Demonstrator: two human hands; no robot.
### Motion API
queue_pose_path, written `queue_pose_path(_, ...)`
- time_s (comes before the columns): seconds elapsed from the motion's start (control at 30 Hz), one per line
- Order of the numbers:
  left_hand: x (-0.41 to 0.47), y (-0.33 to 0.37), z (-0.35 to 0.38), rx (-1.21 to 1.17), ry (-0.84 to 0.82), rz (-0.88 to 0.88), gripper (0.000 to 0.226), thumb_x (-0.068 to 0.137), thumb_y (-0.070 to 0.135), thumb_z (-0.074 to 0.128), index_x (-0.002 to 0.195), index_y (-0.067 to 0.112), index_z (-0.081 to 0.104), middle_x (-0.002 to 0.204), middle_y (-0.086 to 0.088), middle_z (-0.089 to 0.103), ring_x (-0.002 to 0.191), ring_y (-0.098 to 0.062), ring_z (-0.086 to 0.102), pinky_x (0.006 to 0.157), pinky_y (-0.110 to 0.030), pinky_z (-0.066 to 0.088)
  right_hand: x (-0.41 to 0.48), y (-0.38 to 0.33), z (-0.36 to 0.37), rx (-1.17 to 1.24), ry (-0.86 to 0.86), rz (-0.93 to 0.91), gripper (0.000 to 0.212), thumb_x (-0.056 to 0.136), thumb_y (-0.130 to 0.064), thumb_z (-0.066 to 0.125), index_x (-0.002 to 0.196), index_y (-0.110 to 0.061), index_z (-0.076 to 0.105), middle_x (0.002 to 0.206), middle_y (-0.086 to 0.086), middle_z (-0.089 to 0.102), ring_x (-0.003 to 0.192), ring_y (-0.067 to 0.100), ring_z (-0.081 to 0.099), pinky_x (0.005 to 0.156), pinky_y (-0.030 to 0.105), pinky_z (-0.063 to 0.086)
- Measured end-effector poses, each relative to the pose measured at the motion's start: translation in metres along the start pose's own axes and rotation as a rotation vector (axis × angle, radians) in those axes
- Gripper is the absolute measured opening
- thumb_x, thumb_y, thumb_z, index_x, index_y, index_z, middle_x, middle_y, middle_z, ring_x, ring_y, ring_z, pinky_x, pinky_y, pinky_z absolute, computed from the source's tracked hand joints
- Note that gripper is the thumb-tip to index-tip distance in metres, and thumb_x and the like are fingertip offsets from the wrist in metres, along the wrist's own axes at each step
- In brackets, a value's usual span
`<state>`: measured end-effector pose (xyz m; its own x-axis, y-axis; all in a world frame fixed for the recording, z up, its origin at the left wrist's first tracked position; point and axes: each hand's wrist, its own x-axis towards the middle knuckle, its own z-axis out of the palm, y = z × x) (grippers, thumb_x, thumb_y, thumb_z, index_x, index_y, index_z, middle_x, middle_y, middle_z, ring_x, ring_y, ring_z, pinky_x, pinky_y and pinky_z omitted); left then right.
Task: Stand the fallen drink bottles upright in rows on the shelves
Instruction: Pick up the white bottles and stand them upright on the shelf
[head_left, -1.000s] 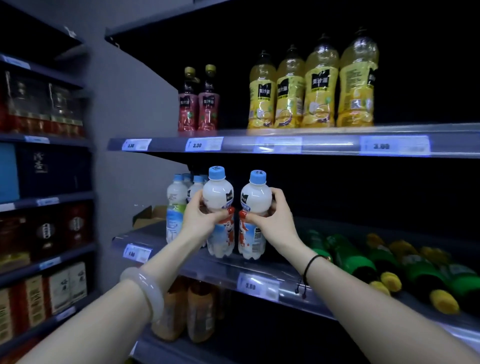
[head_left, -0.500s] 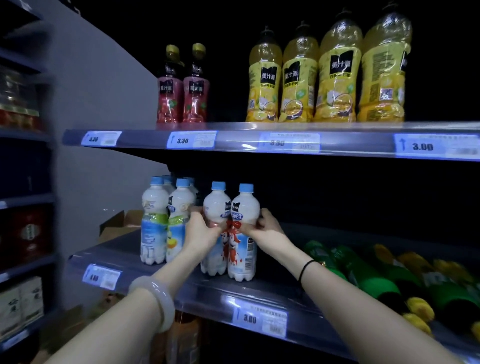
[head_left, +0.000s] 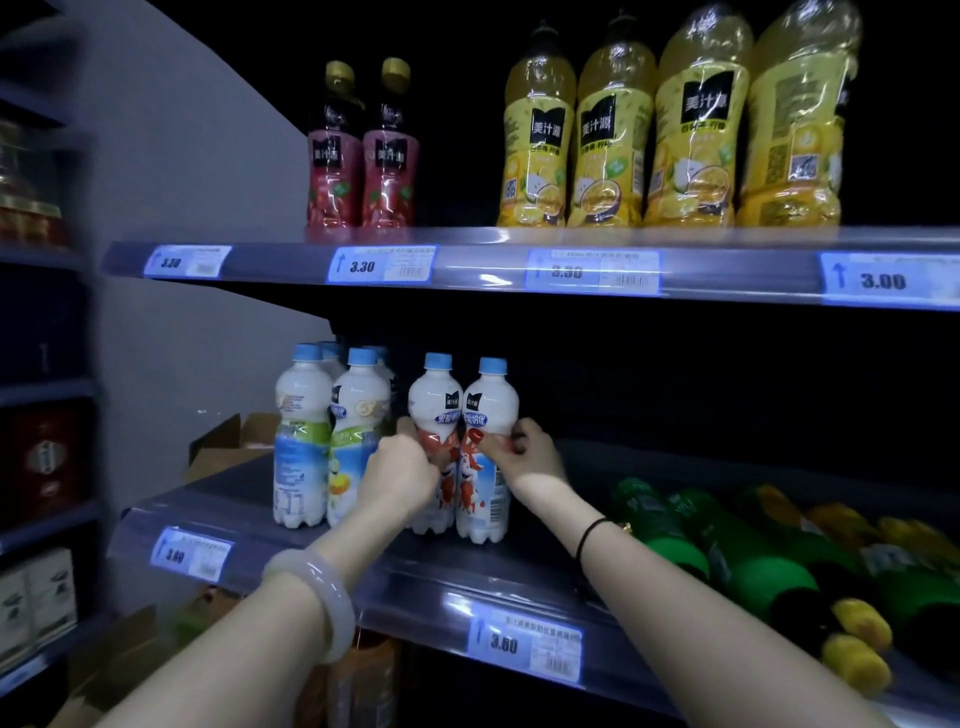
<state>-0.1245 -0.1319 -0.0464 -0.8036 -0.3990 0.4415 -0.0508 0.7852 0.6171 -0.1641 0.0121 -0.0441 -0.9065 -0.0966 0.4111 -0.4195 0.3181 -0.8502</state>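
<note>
Setting: dim shop shelving is filling the view, with a middle shelf (head_left: 249, 535) running under an upper shelf (head_left: 493, 267), both carrying price tags (head_left: 382, 265) along their front rails.
Bottles in hand: the left red-label bottle (head_left: 435, 405) and the right red-label bottle (head_left: 491, 410), both white with blue caps, are standing upright on the middle shelf, touching side by side near its front edge.
Left hand (head_left: 400, 478): it is gripping the left red-label bottle at the waist from the left, fingers curling round it and the back of the hand facing the camera; the fingertips are hiding behind the bottle.
Right hand (head_left: 532, 460): it is gripping the right red-label bottle at the waist from the right, the thumb pressing across the label front and the other fingers wrapping round the far side.
Arms: both forearms are reaching up and forward from the bottom edge and converging on the pair; a pale bangle (head_left: 322, 597) is sitting on the left wrist, a black band (head_left: 589, 535) on the right.
Neighbours: green-label bottles (head_left: 304, 431), also white with blue caps, are standing upright in rows just left of the left hand.
Fallen bottles: green bottles (head_left: 753, 571) with yellow caps are lying on their sides on the same shelf, right of the right arm, caps pointing toward the front.
Upper shelf: two red juice bottles (head_left: 335, 171) and four yellow juice bottles (head_left: 613, 145) are standing upright in a line.
</note>
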Motion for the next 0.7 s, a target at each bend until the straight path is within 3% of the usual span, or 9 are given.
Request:
queue_pose_path(0.07,-0.003,0.003,-0.001,0.066,0.013,0.002,0.039,0.088,0.031,0.061,0.116,0.007,0.046,0.11,-0.018,0.059,0.103,-0.038,0.058,0.072,-0.036,0.043,0.0,0.001,0.0,-0.014,-0.014,0.015,0.03,0.084,-0.031,0.069,0.103,-0.015,0.052,0.104,0.003,0.062,0.092,0.018,0.058,0.081,0.034,0.051)
queue_pose_path(0.17,-0.015,0.013,-0.008,0.236,0.091,0.03,0.044,0.082,0.025,0.064,0.116,0.003,0.046,0.113,-0.019,0.055,0.107,-0.037,0.054,0.071,-0.04,0.047,-0.003,0.002,-0.005,-0.107,-0.066,0.018,0.038,0.084,-0.034,0.068,0.111,-0.014,0.052,0.114,0.005,0.063,0.088,0.014,0.055,0.065,0.022,0.045)
queue_pose_path(0.2,-0.021,0.019,-0.009,0.273,0.151,0.058,0.049,0.079,0.023,0.066,0.118,0.003,0.044,0.114,-0.018,0.052,0.108,-0.037,0.051,0.068,-0.039,0.046,-0.006,0.003,-0.009,-0.116,-0.067,0.008,0.044,0.084,-0.036,0.067,0.118,-0.013,0.051,0.119,0.005,0.062,0.092,0.014,0.056,0.067,0.022,0.045)
queue_pose_path(0.3,-0.04,0.047,-0.003,0.214,0.263,0.292,0.056,0.078,0.028,0.067,0.122,0.007,0.039,0.118,-0.016,0.047,0.111,-0.036,0.048,0.067,-0.04,0.046,-0.019,0.003,-0.033,-0.129,-0.013,-0.044,0.055,0.089,-0.035,0.063,0.136,-0.012,0.044,0.134,0.008,0.054,0.116,0.022,0.055,0.094,0.031,0.046)
queue_pose_path(0.47,-0.07,0.114,0.032,-0.025,0.115,0.554,0.046,0.078,0.026,0.063,0.12,0.013,0.047,0.121,-0.012,0.048,0.116,-0.032,0.045,0.085,-0.042,0.045,-0.051,0.004,-0.118,-0.192,0.115,-0.139,0.033,0.091,-0.014,0.057,0.124,-0.013,0.057,0.121,0.01,0.061,0.111,0.023,0.058,0.088,0.024,0.042)
queue_pose_path(0.53,-0.085,0.145,0.047,-0.082,0.061,0.619,0.046,0.079,0.027,0.062,0.122,0.015,0.048,0.122,-0.009,0.05,0.118,-0.029,0.045,0.089,-0.041,0.045,-0.064,0.007,-0.161,-0.255,0.142,-0.149,0.031,0.091,-0.009,0.054,0.121,-0.014,0.059,0.117,0.009,0.062,0.106,0.021,0.057,0.082,0.021,0.041)
queue_pose_path(0.7,-0.132,0.236,0.087,-0.166,-0.105,0.836,0.042,0.082,0.026,0.061,0.122,0.016,0.053,0.122,-0.006,0.054,0.118,-0.026,0.046,0.097,-0.041,0.042,-0.104,0.022,-0.275,-0.379,0.269,-0.098,0.031,0.091,-0.004,0.048,0.115,-0.013,0.065,0.116,0.006,0.065,0.107,0.017,0.057,0.083,0.019,0.041)
